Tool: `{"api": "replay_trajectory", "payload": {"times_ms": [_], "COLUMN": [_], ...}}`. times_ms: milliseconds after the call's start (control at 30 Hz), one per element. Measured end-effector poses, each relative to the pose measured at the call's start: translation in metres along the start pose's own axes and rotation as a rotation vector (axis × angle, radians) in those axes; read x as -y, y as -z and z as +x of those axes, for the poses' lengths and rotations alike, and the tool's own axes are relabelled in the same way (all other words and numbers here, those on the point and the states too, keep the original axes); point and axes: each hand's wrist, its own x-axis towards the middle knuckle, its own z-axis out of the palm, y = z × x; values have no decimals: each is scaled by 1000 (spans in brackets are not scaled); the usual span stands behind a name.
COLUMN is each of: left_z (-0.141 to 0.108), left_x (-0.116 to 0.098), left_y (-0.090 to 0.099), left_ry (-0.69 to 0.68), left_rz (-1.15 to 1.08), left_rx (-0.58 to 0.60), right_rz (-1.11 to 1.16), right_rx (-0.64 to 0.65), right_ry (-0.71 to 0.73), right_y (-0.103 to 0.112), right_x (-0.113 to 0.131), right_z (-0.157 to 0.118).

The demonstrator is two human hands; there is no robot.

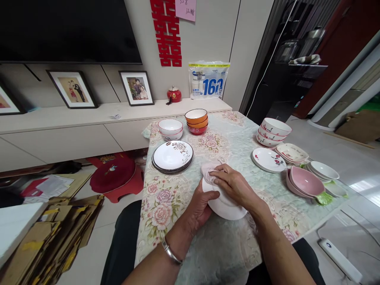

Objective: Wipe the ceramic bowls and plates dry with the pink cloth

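A white plate (227,208), its underside with a foot ring facing up, is held above the table's near part. My left hand (202,204) grips its left edge, thumb on top. My right hand (234,184) presses a pale pink cloth (209,170) on the plate's far left part. Beyond my hands to the left lies a stack of white plates with dark rims (173,155). To the right sits a stack of white plates with red flowers (268,160).
Bowls (170,127) and orange bowls (196,115) stand at the back of the flowered tablecloth (163,198). On the right are white bowls (274,127), square dishes (292,152), small bowls (325,170) and pink leaf-shaped bowls (307,181). A red stool (113,174) stands left.
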Motion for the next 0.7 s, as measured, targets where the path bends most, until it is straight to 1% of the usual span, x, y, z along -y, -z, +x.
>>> {"api": "replay_trajectory", "payload": {"times_ms": [67,133,200,233,267,300,400,467,500,567,700], "left_z": [1,1,0,0,0,0,0,0,0,0,-1], "left_x": [0,0,0,0,0,0,0,-1,-1,-1,-1], "left_y": [1,2,2,3,2,2,2,1,1,1,2], "left_ry": [-14,-14,-9,-8,-8,-7,4,9,8,6,-9], "left_rz": [-8,-18,-22,-22,-21,-17,-2,3,2,-3,-9], "left_rx": [13,27,33,35,33,25,-6,-9,-2,16,47], "right_rz": [-38,-114,-195,-225,-236,-225,-90,3,27,20,-202], "right_rx": [-60,-119,-144,-146,-144,-135,-60,1,16,2,-101], "right_ry": [-87,-224,-334,-361,-360,-331,-124,-4,19,-18,-297], "right_y": [2,5,8,7,6,5,-2,-3,-2,3,14], "right_x": [-13,-24,-27,-26,-22,-17,0,3,2,-8,-28], "right_z": [-1,-2,-4,-4,-4,-3,-1,0,0,-1,-5]}}
